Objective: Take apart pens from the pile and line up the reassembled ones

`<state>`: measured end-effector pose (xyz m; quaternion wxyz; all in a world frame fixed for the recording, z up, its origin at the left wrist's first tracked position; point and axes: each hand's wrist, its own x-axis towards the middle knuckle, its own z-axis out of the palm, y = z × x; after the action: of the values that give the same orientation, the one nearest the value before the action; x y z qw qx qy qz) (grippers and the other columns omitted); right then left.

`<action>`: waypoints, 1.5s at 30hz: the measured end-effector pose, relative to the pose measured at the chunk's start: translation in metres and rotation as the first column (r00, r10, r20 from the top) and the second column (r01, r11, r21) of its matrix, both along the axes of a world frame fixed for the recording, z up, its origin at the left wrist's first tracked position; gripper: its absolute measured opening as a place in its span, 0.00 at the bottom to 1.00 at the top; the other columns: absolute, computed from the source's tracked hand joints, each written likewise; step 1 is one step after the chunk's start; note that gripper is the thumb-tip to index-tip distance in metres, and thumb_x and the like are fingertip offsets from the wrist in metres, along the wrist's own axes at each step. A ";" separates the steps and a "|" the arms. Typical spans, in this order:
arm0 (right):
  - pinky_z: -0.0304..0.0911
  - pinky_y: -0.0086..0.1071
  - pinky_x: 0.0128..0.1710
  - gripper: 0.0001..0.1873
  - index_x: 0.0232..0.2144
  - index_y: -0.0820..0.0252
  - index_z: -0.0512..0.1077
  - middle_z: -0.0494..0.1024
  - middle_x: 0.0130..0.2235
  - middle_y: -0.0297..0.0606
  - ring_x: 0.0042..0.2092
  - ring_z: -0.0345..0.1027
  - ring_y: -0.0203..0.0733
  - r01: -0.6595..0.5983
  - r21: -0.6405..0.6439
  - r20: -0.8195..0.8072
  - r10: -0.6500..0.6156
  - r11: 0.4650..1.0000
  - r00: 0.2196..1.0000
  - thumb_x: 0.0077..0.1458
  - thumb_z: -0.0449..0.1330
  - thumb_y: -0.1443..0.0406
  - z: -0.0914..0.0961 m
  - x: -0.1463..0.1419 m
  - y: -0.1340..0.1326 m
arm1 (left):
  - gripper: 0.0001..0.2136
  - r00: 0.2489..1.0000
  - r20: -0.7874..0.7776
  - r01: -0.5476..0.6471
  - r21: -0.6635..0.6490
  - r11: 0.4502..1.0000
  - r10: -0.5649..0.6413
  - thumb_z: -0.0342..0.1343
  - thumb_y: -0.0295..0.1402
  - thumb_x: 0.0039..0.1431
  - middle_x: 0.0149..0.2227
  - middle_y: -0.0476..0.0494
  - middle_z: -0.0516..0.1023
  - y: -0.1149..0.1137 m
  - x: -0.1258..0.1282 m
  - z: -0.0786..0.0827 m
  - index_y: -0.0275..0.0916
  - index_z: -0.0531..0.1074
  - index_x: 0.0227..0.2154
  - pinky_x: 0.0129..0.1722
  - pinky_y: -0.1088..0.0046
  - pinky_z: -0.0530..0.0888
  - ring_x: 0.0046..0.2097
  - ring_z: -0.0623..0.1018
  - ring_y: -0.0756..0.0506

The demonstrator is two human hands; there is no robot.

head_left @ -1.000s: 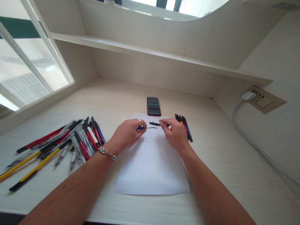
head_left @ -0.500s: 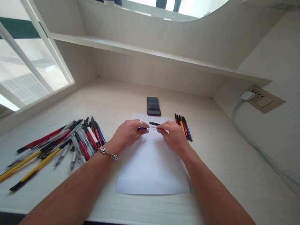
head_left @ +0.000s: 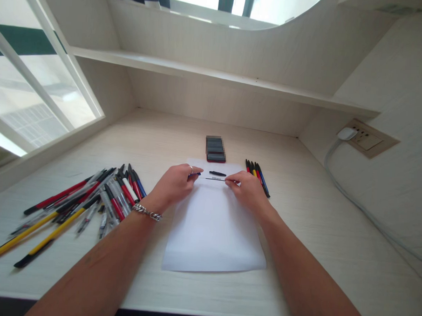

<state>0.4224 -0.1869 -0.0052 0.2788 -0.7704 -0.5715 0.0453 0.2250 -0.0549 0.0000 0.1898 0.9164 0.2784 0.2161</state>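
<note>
Both my hands work over the far end of a white sheet of paper (head_left: 213, 228) on the desk. My left hand (head_left: 175, 183) is closed on a blue pen barrel (head_left: 195, 173), of which only the tip shows. My right hand (head_left: 247, 190) pinches the end of a thin ink refill (head_left: 215, 178) that points toward the barrel, a small gap between them. A short black pen part (head_left: 218, 173) lies on the paper just beyond the refill. A metal bracelet (head_left: 147, 213) circles my left wrist.
A large heap of pens (head_left: 86, 201), red, yellow, black, blue and clear, spreads at the left. Several pens (head_left: 257, 177) lie in a row right of my right hand. A phone (head_left: 215, 148) lies beyond the paper. A wall socket (head_left: 367, 138) with a cable is at right.
The refill was inside the blue barrel; my right hand has drawn it out to the right, and my left hand has shifted slightly left with the barrel.
</note>
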 end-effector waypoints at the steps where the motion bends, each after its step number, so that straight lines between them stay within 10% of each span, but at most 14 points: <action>1: 0.60 0.33 0.41 0.10 0.35 0.54 0.80 0.79 0.37 0.38 0.40 0.69 0.41 0.004 -0.014 0.007 -0.004 1.000 1.000 0.57 0.57 0.65 -0.002 -0.001 0.001 | 0.15 1.000 -0.006 0.002 0.000 1.000 -0.002 0.49 0.32 0.60 0.39 0.43 0.80 0.000 0.000 -0.001 0.42 0.76 0.47 0.42 0.68 0.73 0.41 0.78 0.43; 16: 0.60 0.35 0.45 0.11 0.36 0.56 0.80 0.78 0.38 0.43 0.43 0.67 0.45 0.018 -0.040 0.137 -0.012 0.999 0.990 0.57 0.57 0.64 -0.010 -0.005 0.006 | 0.13 0.997 0.074 0.040 -0.045 0.998 -0.036 0.55 0.30 0.55 0.42 0.47 0.81 -0.005 0.002 -0.006 0.44 0.77 0.42 0.43 0.70 0.74 0.42 0.79 0.44; 26: 0.64 0.32 0.39 0.07 0.38 0.55 0.76 0.79 0.38 0.37 0.36 0.71 0.39 -0.135 0.231 -0.182 0.179 0.964 0.967 0.54 0.62 0.64 0.006 -0.032 0.001 | 0.07 0.987 0.146 0.081 -0.061 0.995 -0.072 0.58 0.29 0.53 0.34 0.47 0.79 -0.025 0.008 0.004 0.43 0.75 0.36 0.38 0.71 0.74 0.36 0.78 0.46; 45: 0.65 0.33 0.40 0.07 0.33 0.55 0.78 0.79 0.36 0.36 0.37 0.71 0.39 -0.124 0.198 -0.250 0.173 0.972 0.953 0.53 0.60 0.68 0.015 -0.015 -0.006 | 0.05 0.970 0.228 0.113 -0.097 0.989 -0.089 0.60 0.32 0.52 0.35 0.49 0.81 -0.021 0.005 0.008 0.43 0.77 0.34 0.40 0.70 0.73 0.36 0.78 0.46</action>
<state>0.4071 -0.1932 0.0096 0.4168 -0.6838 -0.5873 0.1172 0.2301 -0.0758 0.0082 0.2804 0.8876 0.2197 0.2919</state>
